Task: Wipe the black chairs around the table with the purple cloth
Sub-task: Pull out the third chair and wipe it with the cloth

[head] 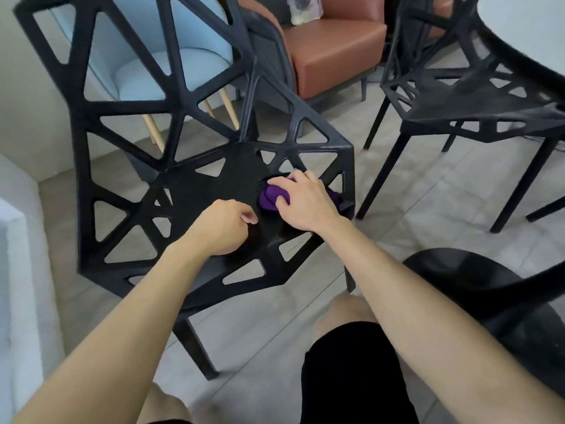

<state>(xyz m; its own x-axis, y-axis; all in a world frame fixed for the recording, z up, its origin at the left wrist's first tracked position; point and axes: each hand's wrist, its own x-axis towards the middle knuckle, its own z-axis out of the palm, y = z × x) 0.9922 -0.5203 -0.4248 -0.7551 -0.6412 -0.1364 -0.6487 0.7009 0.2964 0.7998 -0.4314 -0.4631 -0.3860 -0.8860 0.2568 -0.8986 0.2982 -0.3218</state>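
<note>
bare forearms are reaching down and forward from the bottom of the frame, above black shorts and a bent knee, as a person is leaning over the nearest black chair (214, 185). its lattice back is rising to the upper left, and its seat is lying fully within reach of both arms. a second black chair (458, 99) is standing well apart to the right, pushed partly under the white desk (535, 29), while a darker rounded chair (477, 289) is showing at lower right. whether either is already wiped is not showing. farther back, a brown armchair (333, 47) and a pale blue chair (146, 75) are sitting outside the job.

the right hand (302, 203) is bearing down near the right-hand edge of the seat, its fingers (290, 178) clamped over the purple cloth (270, 198). the cloth is lying bunched on the seat beside the triangular cutouts, probably balled up so that it is not snagging or slipping through the openings. the left hand (220, 228) is resting just beside it on the solid middle of the seat, fingers curled under and holding nothing that is showing. it is most likely bracing the light chair against the push of the wiping. the step in hand is looking like the seat itself, with the open struts of the back calling for narrower, more careful passes.
</note>
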